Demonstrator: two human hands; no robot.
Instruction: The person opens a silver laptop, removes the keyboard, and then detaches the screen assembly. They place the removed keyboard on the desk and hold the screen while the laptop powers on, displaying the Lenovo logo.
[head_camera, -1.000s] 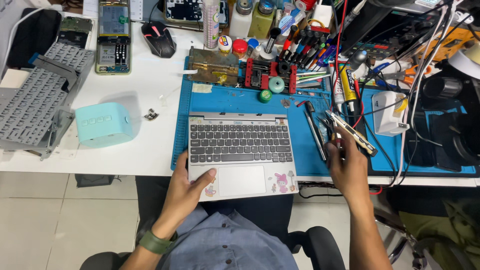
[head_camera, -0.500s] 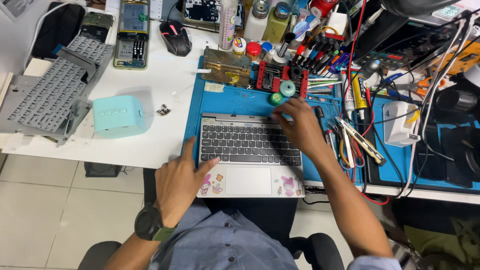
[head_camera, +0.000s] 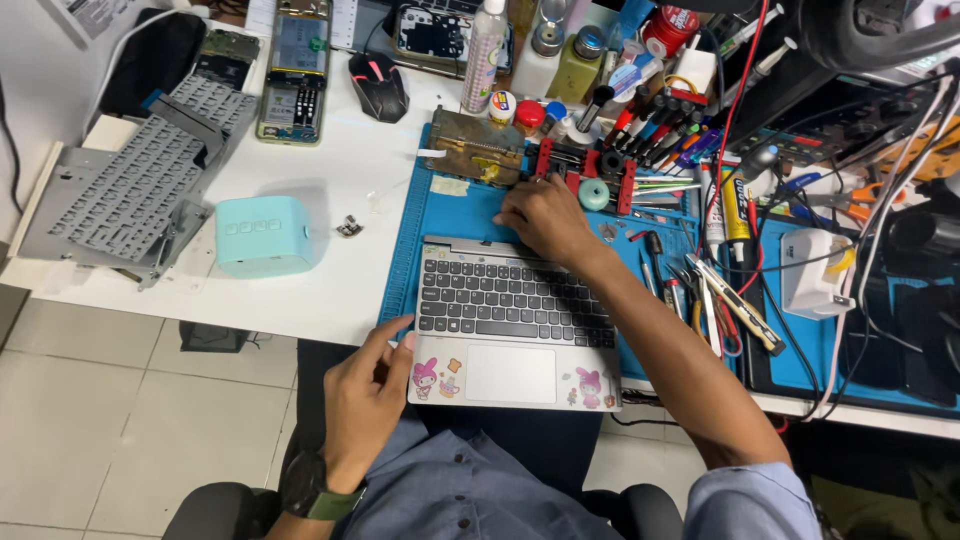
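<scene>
Right hand (head_camera: 543, 218) lies palm down at the far edge of the keyboard base (head_camera: 512, 320), fingers curled over its hinge edge near the middle; whether they pinch anything there cannot be told, the fingertips being hidden. Left hand (head_camera: 368, 400) cups the near left corner of the base, thumb on the palm rest beside a sticker (head_camera: 426, 375), fingers loosely bent, steadying rather than gripping hard. The base sits on the blue mat (head_camera: 420, 230), its near edge hanging over the desk edge toward the lap. Judgement: the work here seems to be at the hinge edge, so the left hand should keep the corner pressed down and stop the base sliding off the desk while the right works. Better to push the base a little farther onto the mat first. Just beyond the right hand stand a red holder (head_camera: 585, 165) and a teal roll (head_camera: 594, 194); loose tools (head_camera: 735, 305) lie to the right, close enough to snag a sleeve. To the left, well apart on the white desk, a teal box (head_camera: 264, 236), a small metal part (head_camera: 349, 227) and a bare keyboard frame (head_camera: 130, 195).
</scene>
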